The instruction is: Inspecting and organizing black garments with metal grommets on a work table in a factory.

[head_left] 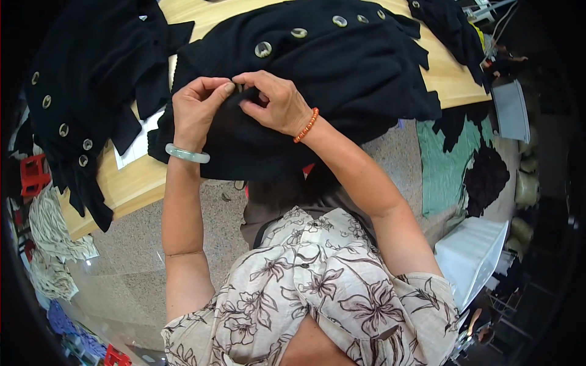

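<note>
A black knit cardigan (342, 79) with large pale-and-dark buttons along its edge lies over the table, its near part hanging off the front. At its left end, both hands meet over the dark cloth. My left hand (198, 104), with a pale green bangle at the wrist, pinches the fabric between thumb and index finger. Close beside it, my right hand (274, 100) has its fingers curled on the same cardigan, thumb below. A small light-brown bit shows between the fingertips; what it is I cannot tell. An orange bead bracelet (306, 126) circles my right wrist.
A second black buttoned garment (91, 79) drapes over the left of the wooden table (119, 189), with more black knitwear (448, 30) at the far right. White bins (470, 256) stand to the right, near green sheeting (445, 177). Pale cloth strips (52, 226) are heaped at the left.
</note>
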A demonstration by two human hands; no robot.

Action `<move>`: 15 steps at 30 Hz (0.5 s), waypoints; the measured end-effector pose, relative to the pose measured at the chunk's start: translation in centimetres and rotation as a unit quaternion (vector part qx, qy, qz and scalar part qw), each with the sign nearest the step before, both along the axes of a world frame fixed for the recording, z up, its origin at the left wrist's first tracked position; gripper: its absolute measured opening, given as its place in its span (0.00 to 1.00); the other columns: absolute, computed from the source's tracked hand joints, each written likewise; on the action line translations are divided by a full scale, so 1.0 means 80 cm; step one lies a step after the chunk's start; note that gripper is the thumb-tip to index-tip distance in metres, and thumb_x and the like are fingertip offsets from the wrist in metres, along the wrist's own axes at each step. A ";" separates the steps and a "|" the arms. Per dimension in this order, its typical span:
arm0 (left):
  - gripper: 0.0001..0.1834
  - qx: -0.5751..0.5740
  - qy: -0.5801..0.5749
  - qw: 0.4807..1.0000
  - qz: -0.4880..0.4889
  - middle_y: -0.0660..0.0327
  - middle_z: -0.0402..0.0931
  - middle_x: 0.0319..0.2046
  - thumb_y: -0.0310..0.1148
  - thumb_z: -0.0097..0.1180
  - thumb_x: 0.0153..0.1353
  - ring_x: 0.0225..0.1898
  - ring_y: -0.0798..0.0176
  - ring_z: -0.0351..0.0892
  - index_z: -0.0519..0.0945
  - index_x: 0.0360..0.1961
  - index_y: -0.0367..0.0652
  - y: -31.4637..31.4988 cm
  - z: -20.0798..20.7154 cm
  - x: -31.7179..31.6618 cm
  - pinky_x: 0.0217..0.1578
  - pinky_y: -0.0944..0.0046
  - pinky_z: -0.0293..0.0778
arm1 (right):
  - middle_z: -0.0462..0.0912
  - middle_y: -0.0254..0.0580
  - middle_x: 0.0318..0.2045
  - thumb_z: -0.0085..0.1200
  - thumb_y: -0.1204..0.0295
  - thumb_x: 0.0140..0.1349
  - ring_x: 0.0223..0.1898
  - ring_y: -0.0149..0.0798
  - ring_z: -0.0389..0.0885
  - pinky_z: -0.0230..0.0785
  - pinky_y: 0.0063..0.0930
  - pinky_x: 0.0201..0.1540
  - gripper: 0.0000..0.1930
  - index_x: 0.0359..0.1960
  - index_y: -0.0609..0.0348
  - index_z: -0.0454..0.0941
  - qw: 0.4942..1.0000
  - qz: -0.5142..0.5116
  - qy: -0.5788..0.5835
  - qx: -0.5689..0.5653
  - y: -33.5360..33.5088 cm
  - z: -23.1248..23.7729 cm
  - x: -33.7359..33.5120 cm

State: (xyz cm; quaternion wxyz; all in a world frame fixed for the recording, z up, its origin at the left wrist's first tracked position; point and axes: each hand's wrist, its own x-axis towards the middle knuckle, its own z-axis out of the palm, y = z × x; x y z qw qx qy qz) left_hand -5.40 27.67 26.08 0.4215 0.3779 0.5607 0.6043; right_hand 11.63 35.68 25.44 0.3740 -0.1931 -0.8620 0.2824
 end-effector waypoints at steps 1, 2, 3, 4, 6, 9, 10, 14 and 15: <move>0.07 0.011 0.007 1.000 0.005 0.71 0.81 0.27 0.29 0.67 0.59 0.22 0.82 0.66 0.86 0.38 0.39 0.002 0.000 0.003 0.23 0.79 0.59 | 0.81 0.44 0.35 0.66 0.75 0.49 0.34 0.45 0.84 0.78 0.33 0.34 0.21 0.47 0.58 0.77 1.000 -0.001 -0.003 0.012 0.000 0.000 0.001; 0.08 0.011 0.006 1.000 0.002 0.70 0.81 0.27 0.29 0.67 0.59 0.22 0.82 0.66 0.86 0.38 0.39 0.003 0.000 0.004 0.23 0.79 0.59 | 0.81 0.44 0.35 0.66 0.75 0.49 0.34 0.45 0.84 0.78 0.33 0.34 0.21 0.47 0.58 0.77 1.000 -0.006 -0.003 0.012 -0.003 -0.001 0.004; 0.07 0.009 0.002 1.000 -0.005 0.70 0.82 0.28 0.29 0.67 0.59 0.22 0.82 0.67 0.86 0.38 0.39 0.004 -0.002 0.001 0.23 0.79 0.59 | 0.80 0.44 0.34 0.66 0.76 0.49 0.34 0.45 0.83 0.78 0.33 0.34 0.22 0.47 0.58 0.77 1.000 -0.007 -0.003 0.021 -0.003 -0.002 0.003; 0.07 0.008 -0.002 1.000 -0.011 0.70 0.82 0.28 0.28 0.68 0.59 0.22 0.82 0.68 0.86 0.38 0.39 0.005 -0.002 -0.002 0.23 0.79 0.60 | 0.80 0.44 0.34 0.66 0.76 0.49 0.34 0.45 0.83 0.78 0.33 0.34 0.22 0.48 0.59 0.76 0.999 -0.006 -0.003 0.032 -0.002 -0.002 0.001; 0.06 -0.014 -0.005 0.999 -0.032 0.62 0.84 0.32 0.24 0.66 0.59 0.32 0.74 0.80 0.85 0.38 0.34 0.007 0.004 -0.003 0.35 0.76 0.75 | 0.78 0.39 0.32 0.65 0.79 0.48 0.19 0.32 0.73 0.69 0.24 0.22 0.24 0.50 0.59 0.78 0.998 -0.003 0.039 0.054 0.000 -0.010 0.001; 0.06 -0.032 -0.007 0.998 -0.056 0.68 0.83 0.27 0.27 0.67 0.58 0.24 0.79 0.73 0.86 0.35 0.38 0.007 -0.002 -0.013 0.25 0.78 0.66 | 0.77 0.39 0.31 0.65 0.79 0.47 0.19 0.32 0.71 0.68 0.24 0.22 0.25 0.51 0.60 0.77 0.998 0.006 0.033 0.062 -0.003 -0.010 -0.001; 0.07 -0.034 0.006 0.998 -0.056 0.68 0.82 0.26 0.29 0.68 0.58 0.24 0.80 0.72 0.87 0.35 0.38 0.005 -0.003 -0.013 0.25 0.78 0.66 | 0.78 0.44 0.32 0.65 0.76 0.47 0.29 0.44 0.81 0.75 0.33 0.30 0.24 0.49 0.62 0.75 0.998 0.003 0.001 0.056 -0.005 -0.005 0.000; 0.22 0.030 -0.031 0.988 -0.150 0.64 0.81 0.38 0.24 0.69 0.56 0.37 0.73 0.79 0.80 0.52 0.34 -0.007 -0.010 -0.011 0.42 0.72 0.76 | 0.78 0.42 0.31 0.64 0.74 0.49 0.23 0.38 0.77 0.72 0.28 0.26 0.20 0.46 0.62 0.77 1.000 -0.002 -0.006 -0.005 -0.001 0.001 0.006; 0.26 0.063 0.014 0.986 -0.155 0.66 0.79 0.39 0.23 0.70 0.54 0.38 0.74 0.78 0.79 0.55 0.35 -0.014 -0.017 -0.012 0.42 0.73 0.75 | 0.78 0.42 0.31 0.64 0.74 0.49 0.23 0.38 0.77 0.72 0.28 0.26 0.19 0.45 0.61 0.77 1.000 0.004 -0.002 -0.011 -0.002 0.002 0.004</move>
